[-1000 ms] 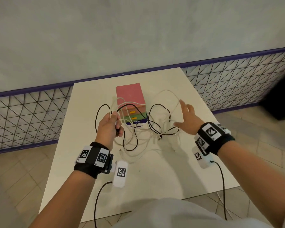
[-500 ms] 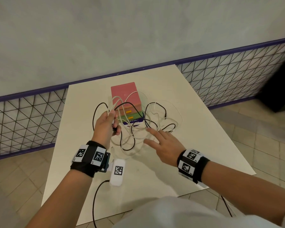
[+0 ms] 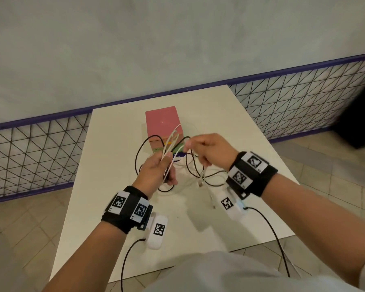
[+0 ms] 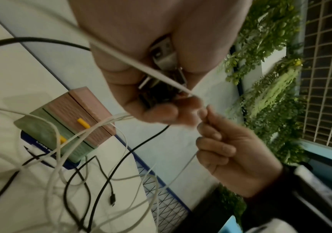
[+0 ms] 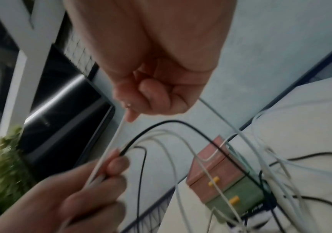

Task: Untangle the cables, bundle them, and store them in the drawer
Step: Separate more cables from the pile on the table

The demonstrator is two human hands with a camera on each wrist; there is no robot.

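Observation:
A tangle of black and white cables [image 3: 198,175] lies on the white table [image 3: 230,127] in front of a small drawer unit [image 3: 161,123] with a pink top, green lower drawer and yellow handles [image 5: 214,180]. My left hand [image 3: 167,165] is raised above the table and grips several white and black cable ends, with metal USB plugs [image 4: 162,58] in the palm. My right hand [image 3: 188,144] is just to its right and pinches one thin white cable [image 4: 183,167] that runs down to the tangle. Both drawers [image 4: 77,124] look closed.
A purple-framed wire mesh fence [image 3: 36,152] runs behind the table, below a plain wall. A dark object [image 3: 358,123] stands on the tiled floor at the right. White wrist units with black leads [image 3: 268,224] hang under both wrists.
My right hand, flat and open over the table before, has risen toward the left hand and pinched a white cable. The left hand has lifted its cables a little.

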